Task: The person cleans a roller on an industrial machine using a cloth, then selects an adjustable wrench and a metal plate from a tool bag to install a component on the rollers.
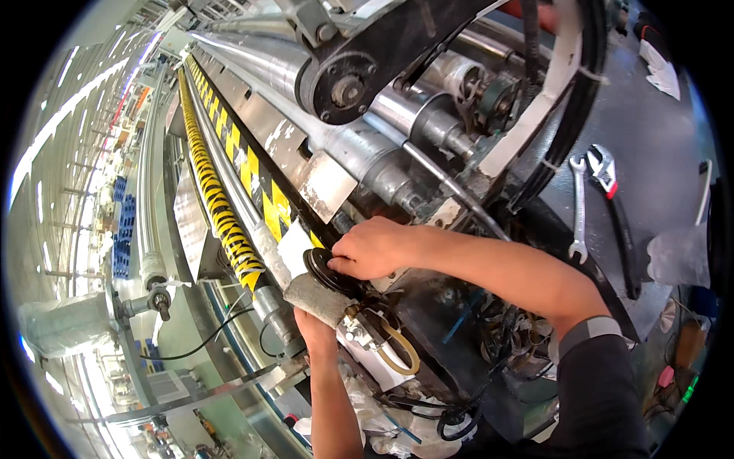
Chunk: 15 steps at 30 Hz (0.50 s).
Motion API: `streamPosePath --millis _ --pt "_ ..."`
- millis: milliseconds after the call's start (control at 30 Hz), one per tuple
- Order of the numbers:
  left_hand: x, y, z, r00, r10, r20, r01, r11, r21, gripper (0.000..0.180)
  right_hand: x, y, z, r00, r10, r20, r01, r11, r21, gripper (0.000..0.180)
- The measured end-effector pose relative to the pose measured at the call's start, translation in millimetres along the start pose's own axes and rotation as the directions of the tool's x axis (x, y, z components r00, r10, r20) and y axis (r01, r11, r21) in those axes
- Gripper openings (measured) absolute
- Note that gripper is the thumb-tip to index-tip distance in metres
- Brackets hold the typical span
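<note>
My right hand (373,249) is closed at the upper edge of a black round disc (322,269), thumb and curled fingers against its rim. The disc sits at the end of a rough grey cylindrical block (315,298). From below, my left hand (312,327) reaches up against that block, its fingers hidden behind it. A brass and silver fitting (356,333) with a yellowish hose (405,350) lies just right of the left hand. White sheet material (294,249) shows beside the disc.
Long metal rollers (252,61) and a yellow-black striped bar (218,195) run away to the upper left. A dark machine arm (367,61) hangs overhead. On the grey surface at right lie a combination wrench (579,210) and an adjustable wrench (615,199). Cables (459,417) tangle below.
</note>
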State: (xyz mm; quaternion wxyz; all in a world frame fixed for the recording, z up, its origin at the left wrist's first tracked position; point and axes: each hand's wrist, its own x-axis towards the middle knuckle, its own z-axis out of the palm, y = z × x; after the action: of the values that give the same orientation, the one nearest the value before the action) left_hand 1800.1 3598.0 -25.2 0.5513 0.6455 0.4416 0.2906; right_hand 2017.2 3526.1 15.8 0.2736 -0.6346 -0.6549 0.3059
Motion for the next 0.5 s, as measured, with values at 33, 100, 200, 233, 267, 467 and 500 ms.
streamPosePath --millis 33,100,200,233,267,467,500 --pt "0 -3 -2 1.000 0.018 0.009 -0.018 1.000 -0.002 0.033 2 3 0 1.000 -0.028 0.007 0.028 1.000 0.003 0.038" --pt "-2 -10 -8 0.998 0.052 0.034 -0.052 0.999 -0.004 0.036 6 10 3 0.997 -0.080 0.018 0.079 0.997 0.010 0.038" --pt "-1 -13 -21 0.990 0.023 0.136 -0.044 0.988 0.151 0.041 14 7 2 0.986 -0.149 0.071 0.153 0.987 -0.053 0.038" --pt "-3 -7 -20 0.990 0.021 0.139 -0.053 0.973 0.225 0.041 17 6 1 0.981 -0.173 0.092 0.180 0.981 -0.074 0.038" --pt "-3 0 -13 0.989 0.027 0.145 -0.071 0.949 0.307 0.042 19 10 1 0.979 -0.175 0.103 0.180 0.983 -0.044 0.036" --pt "-1 25 13 0.981 0.034 0.191 -0.135 0.826 0.548 0.045 16 23 4 0.977 -0.210 0.043 0.198 0.959 0.204 0.031" --pt "1 23 10 0.979 0.036 0.199 -0.136 0.845 0.517 0.045 16 24 3 0.973 -0.227 0.033 0.213 0.949 0.233 0.031"
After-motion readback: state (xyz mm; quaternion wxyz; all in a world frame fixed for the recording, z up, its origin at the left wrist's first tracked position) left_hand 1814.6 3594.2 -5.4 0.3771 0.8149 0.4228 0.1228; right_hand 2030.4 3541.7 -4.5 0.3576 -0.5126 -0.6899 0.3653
